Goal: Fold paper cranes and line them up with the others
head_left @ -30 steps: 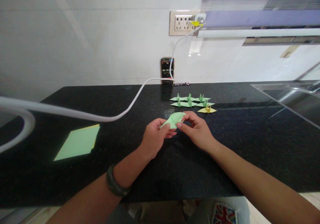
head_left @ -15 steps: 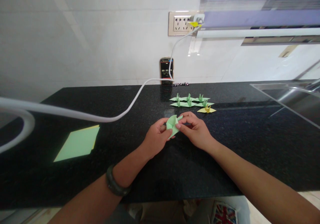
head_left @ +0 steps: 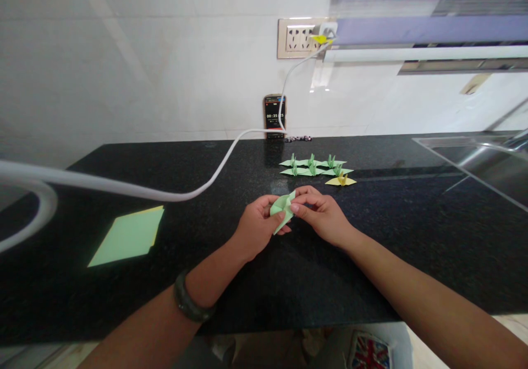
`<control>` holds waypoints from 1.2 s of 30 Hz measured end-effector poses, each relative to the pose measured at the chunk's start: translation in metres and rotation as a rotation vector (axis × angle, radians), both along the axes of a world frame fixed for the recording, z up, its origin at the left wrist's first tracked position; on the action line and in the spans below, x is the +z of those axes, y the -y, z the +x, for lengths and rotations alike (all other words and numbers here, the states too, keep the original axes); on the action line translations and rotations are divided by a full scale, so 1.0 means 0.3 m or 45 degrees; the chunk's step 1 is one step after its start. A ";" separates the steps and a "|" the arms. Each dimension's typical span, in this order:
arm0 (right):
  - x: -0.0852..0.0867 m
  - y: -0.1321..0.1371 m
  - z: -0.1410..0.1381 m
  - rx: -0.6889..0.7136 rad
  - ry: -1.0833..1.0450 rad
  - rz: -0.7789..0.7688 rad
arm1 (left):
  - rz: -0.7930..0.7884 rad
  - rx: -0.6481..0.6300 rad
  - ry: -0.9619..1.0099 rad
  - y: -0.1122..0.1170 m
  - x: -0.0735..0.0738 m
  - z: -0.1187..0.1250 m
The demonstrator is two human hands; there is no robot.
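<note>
A small folded piece of light green paper (head_left: 282,209) is pinched between both my hands over the black countertop (head_left: 124,308). My left hand (head_left: 258,228) grips its left and lower side, with a dark band on that wrist. My right hand (head_left: 322,213) pinches its right edge with thumb and fingers pressed together. Just beyond my hands lies a group of several finished green folded paper figures (head_left: 312,166) and one yellow folded figure (head_left: 341,180).
A stack of flat green and yellow paper sheets (head_left: 127,236) lies at the left. A white cable (head_left: 181,194) crosses the counter up to a wall socket (head_left: 297,38). A phone (head_left: 274,115) leans on the wall. A steel sink (head_left: 487,163) sits at the right.
The green paper was spread wide and flat between my hands; it has since been folded in and turned upright, and my hands have drawn closer together.
</note>
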State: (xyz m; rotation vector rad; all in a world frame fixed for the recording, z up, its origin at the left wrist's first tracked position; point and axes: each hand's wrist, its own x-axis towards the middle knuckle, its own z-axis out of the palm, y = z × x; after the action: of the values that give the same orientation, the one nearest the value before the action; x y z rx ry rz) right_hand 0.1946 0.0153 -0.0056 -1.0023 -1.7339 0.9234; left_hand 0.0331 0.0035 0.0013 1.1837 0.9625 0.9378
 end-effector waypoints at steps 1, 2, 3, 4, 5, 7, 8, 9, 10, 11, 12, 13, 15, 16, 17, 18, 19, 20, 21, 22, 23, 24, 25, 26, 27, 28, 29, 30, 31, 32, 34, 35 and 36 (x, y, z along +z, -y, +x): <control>0.000 0.000 -0.001 -0.004 -0.012 -0.006 | -0.009 -0.001 -0.007 0.001 0.003 0.001; 0.000 0.001 -0.001 -0.012 -0.024 -0.010 | -0.019 -0.003 -0.015 0.002 0.005 0.003; -0.001 0.001 -0.002 -0.020 -0.034 -0.012 | -0.029 -0.003 -0.023 0.003 0.008 0.004; -0.001 0.001 -0.003 -0.030 -0.042 -0.015 | -0.036 -0.002 -0.034 0.005 0.009 0.006; -0.001 0.002 -0.004 -0.040 -0.045 -0.016 | -0.041 -0.003 -0.042 0.006 0.010 0.007; -0.002 0.002 -0.005 -0.070 -0.039 -0.011 | -0.046 -0.005 -0.046 0.009 0.012 0.010; -0.002 0.003 -0.006 -0.090 -0.026 -0.002 | -0.053 -0.008 -0.046 0.010 0.013 0.011; -0.002 0.004 -0.006 -0.113 -0.007 0.014 | -0.061 -0.013 -0.047 0.011 0.014 0.013; -0.001 0.005 -0.008 -0.136 0.016 0.036 | -0.069 -0.016 -0.050 0.013 0.014 0.014; 0.001 0.006 -0.009 -0.157 0.038 0.060 | -0.075 -0.016 -0.056 0.014 0.014 0.015; 0.002 0.008 -0.010 -0.171 0.061 0.082 | -0.078 -0.012 -0.065 0.014 0.014 0.016; 0.005 0.010 -0.011 -0.177 0.083 0.103 | -0.079 -0.007 -0.075 0.015 0.013 0.017; 0.009 0.014 -0.013 -0.172 0.116 0.126 | -0.072 0.005 -0.093 0.014 0.011 0.018; 0.010 0.016 -0.014 -0.169 0.124 0.130 | -0.068 0.005 -0.103 0.014 0.010 0.018; 0.010 0.017 -0.014 -0.167 0.129 0.128 | -0.063 -0.001 -0.110 0.013 0.009 0.018; 0.009 0.017 -0.014 -0.164 0.131 0.113 | -0.056 -0.008 -0.115 0.012 0.008 0.017; 0.007 0.017 -0.015 -0.159 0.122 0.082 | -0.047 -0.014 -0.120 0.012 0.007 0.017; 0.004 0.017 -0.015 -0.148 0.099 0.038 | -0.038 -0.020 -0.125 0.011 0.006 0.016; 0.000 0.016 -0.016 -0.132 0.061 -0.013 | -0.029 -0.026 -0.132 0.011 0.005 0.015; -0.004 0.015 -0.017 -0.114 0.013 -0.065 | -0.023 -0.032 -0.140 0.011 0.005 0.015; -0.007 0.014 -0.018 -0.100 -0.039 -0.108 | -0.017 -0.036 -0.147 0.011 0.005 0.015; -0.011 0.013 -0.020 -0.092 -0.085 -0.140 | -0.018 -0.041 -0.155 0.012 0.005 0.015; -0.013 0.013 -0.021 -0.090 -0.120 -0.160 | -0.024 -0.046 -0.161 0.012 0.005 0.015; -0.014 0.012 -0.021 -0.092 -0.139 -0.172 | -0.033 -0.049 -0.169 0.013 0.005 0.015; -0.014 0.011 -0.021 -0.096 -0.146 -0.178 | -0.039 -0.053 -0.178 0.014 0.005 0.015; -0.013 0.010 -0.020 -0.102 -0.147 -0.183 | -0.043 -0.058 -0.188 0.015 0.005 0.016; -0.010 0.010 -0.019 -0.110 -0.142 -0.184 | -0.044 -0.066 -0.196 0.016 0.004 0.016; -0.006 0.010 -0.016 -0.123 -0.133 -0.180 | -0.044 -0.075 -0.202 0.017 0.003 0.016; -0.002 0.009 -0.014 -0.139 -0.117 -0.172 | -0.043 -0.081 -0.203 0.017 0.002 0.016; 0.003 0.009 -0.011 -0.155 -0.097 -0.164 | -0.042 -0.083 -0.200 0.018 0.001 0.016; 0.013 0.010 -0.006 -0.174 -0.055 -0.139 | -0.042 -0.076 -0.193 0.018 0.001 0.015; 0.017 0.011 -0.005 -0.178 -0.036 -0.124 | -0.039 -0.066 -0.191 0.017 0.001 0.015; 0.019 0.013 -0.004 -0.178 -0.019 -0.112 | -0.035 -0.053 -0.191 0.016 0.001 0.014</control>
State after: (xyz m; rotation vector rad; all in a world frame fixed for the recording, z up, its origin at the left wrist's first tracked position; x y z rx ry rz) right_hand 0.1934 0.0115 0.0001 -1.1561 -1.6006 0.9213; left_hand 0.0373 -0.0014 0.0015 1.2594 1.0629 0.8089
